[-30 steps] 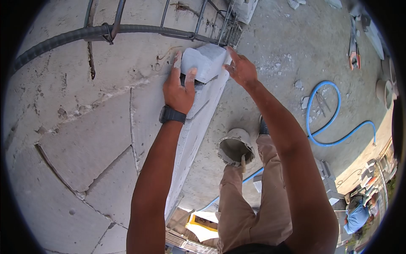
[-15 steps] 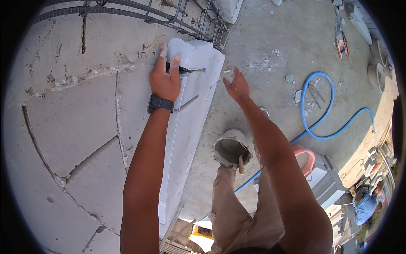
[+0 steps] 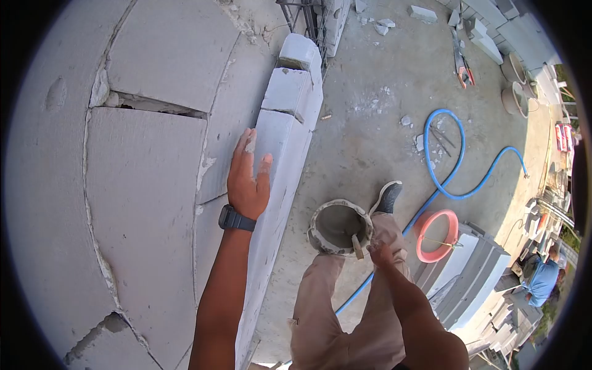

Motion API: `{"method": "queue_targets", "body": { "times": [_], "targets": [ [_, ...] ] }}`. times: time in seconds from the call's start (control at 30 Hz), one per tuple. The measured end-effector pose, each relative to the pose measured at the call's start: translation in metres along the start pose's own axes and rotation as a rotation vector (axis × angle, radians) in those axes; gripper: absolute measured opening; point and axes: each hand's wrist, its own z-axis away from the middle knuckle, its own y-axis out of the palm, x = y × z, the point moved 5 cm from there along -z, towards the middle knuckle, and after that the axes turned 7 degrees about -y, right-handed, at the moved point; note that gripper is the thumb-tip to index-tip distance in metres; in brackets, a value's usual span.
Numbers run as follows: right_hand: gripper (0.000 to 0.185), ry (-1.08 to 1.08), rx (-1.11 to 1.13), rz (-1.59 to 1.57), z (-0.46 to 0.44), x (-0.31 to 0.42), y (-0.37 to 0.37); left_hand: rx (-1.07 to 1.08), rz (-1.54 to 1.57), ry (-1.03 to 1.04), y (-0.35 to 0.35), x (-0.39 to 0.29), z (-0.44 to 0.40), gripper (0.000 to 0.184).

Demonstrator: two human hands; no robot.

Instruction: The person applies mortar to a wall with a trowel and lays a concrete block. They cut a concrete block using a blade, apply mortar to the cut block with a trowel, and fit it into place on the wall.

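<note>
My left hand, with a dark watch on its wrist, rests with fingers stretched out at the edge of the white block wall. Ahead of its fingertips, a small white block and an end piece sit along the wall, with dark gaps between them. My right hand is low by my knee, just right of a round bucket of grey mortar. A tool's wooden handle sticks out over the bucket rim, close to that hand. The right fingers are too small and foreshortened to read.
A blue hose loops over the concrete floor to the right. Nearby are a pink ring-shaped tub, stacked grey blocks, bolt cutters and rubble. Steel rebar stands beyond the wall end. A person in blue is far right.
My left hand has let go of the end piece and come back along the wall. My right hand has dropped from beside the wall to the bucket. The view has shifted.
</note>
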Motion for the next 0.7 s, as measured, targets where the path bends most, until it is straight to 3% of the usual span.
{"method": "queue_targets", "body": {
  "times": [0.17, 0.3, 0.4, 0.57, 0.7],
  "targets": [
    [0.056, 0.079, 0.047, 0.028, 0.020, 0.018, 0.033, 0.166, -0.081, 0.020, -0.016, 0.036, 0.092, 0.042],
    [0.051, 0.115, 0.062, 0.033, 0.022, 0.026, 0.045, 0.145, 0.004, -0.029, -0.014, 0.065, 0.117, 0.038],
    [0.041, 0.008, 0.064, 0.378, 0.012, 0.036, 0.056, 0.115, 0.021, -0.009, -0.018, 0.061, 0.115, 0.037],
    [0.039, 0.020, 0.136, 0.523, -0.030, 0.011, 0.104, 0.076, -0.064, 0.056, -0.016, 0.062, 0.116, 0.036],
    [0.033, 0.035, 0.039, 0.630, -0.044, -0.005, 0.139, 0.043, -0.097, 0.090, -0.015, 0.061, 0.115, 0.036]
  ]
}}
